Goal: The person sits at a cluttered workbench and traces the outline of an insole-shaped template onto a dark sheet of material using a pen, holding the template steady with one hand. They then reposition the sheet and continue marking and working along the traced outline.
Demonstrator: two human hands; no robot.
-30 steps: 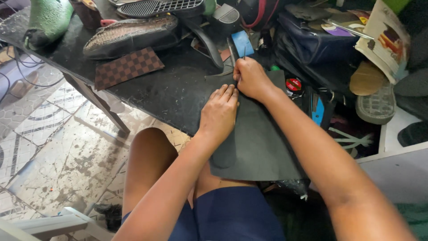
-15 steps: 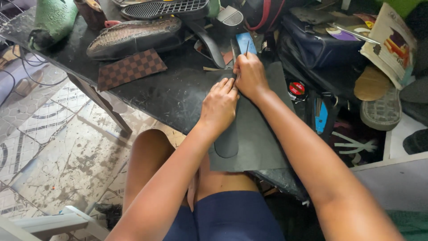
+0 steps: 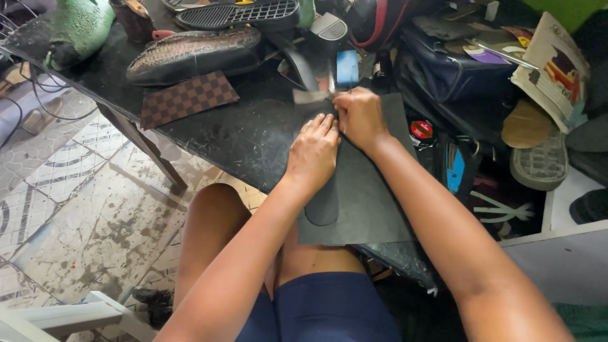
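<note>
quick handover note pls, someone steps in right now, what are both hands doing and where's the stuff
Left hand: flat, pressing the long dark sole-shaped piece onto the dark grey rubber sheet.
Right hand: closed at the piece's far tip, apparently pinching a thin tool; the tool is barely visible.
Sheet lies on the black worktable, overhanging the near edge above the lap.
Done: piece laid on sheet.
Left: no finished outline or cut visible.

The person wears dark blue shorts (image 3: 329, 307), with arms and knees bare of clothing.
</note>
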